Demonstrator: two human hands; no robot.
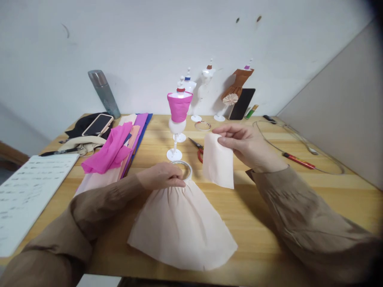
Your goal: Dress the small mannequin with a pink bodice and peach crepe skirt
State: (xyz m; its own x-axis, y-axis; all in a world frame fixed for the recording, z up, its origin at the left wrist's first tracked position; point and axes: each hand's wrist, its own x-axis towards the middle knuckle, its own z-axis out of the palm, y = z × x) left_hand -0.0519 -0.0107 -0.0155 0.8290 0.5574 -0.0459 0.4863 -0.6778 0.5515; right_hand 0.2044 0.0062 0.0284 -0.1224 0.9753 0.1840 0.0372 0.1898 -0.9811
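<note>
My left hand (163, 176) is closed at the gathered waist of a pale pink skirt (185, 227), which looks like crepe paper and lies fanned out on the table. A tape roll (189, 170) rests against that waist, partly hidden behind my left fingers; whether they also grip the roll I cannot tell. Between thumb and fingers, my right hand (243, 142) pinches a small pale pink paper piece (218, 163) that hangs above the table. Just beyond stands a mini dress form (177, 126) with a bright pink bodice (180, 107). Scissors (200, 150) lie partly behind the hanging piece.
More dress forms stand along the wall, one in a brown dress (237, 83) near a dark phone (242, 104). At left are coloured paper sheets (139, 131), a crumpled pink piece (109, 149), a phone (98, 124), a bottle (104, 93) and a written sheet (32, 191). A cable (269, 141) and red-handled tool (299, 161) lie right.
</note>
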